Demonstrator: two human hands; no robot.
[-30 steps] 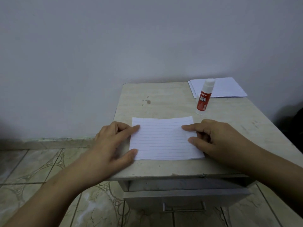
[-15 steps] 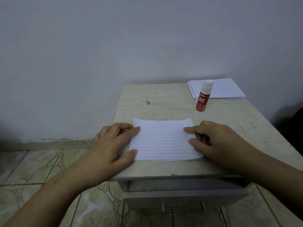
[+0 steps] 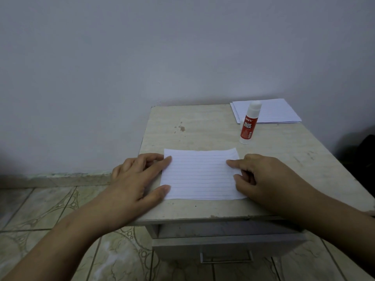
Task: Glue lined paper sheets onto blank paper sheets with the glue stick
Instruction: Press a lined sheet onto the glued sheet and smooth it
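Drawer (image 3: 227, 248) ajar under table (image 3: 203, 209) edge. Lined sheet (image 3: 200, 177) flat near front edge; left hand (image 3: 138, 179) and right hand (image 3: 261, 177) press its sides, fingers mostly extended. Glue stick (image 3: 249, 124) upright beyond. Paper stack (image 3: 276, 112) at far right corner.

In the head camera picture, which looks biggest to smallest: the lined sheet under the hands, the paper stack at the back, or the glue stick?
1. Lined sheet, though being nearer the camera helps.
2. Paper stack, partly hidden behind the stick.
3. Glue stick, clearly smallest.
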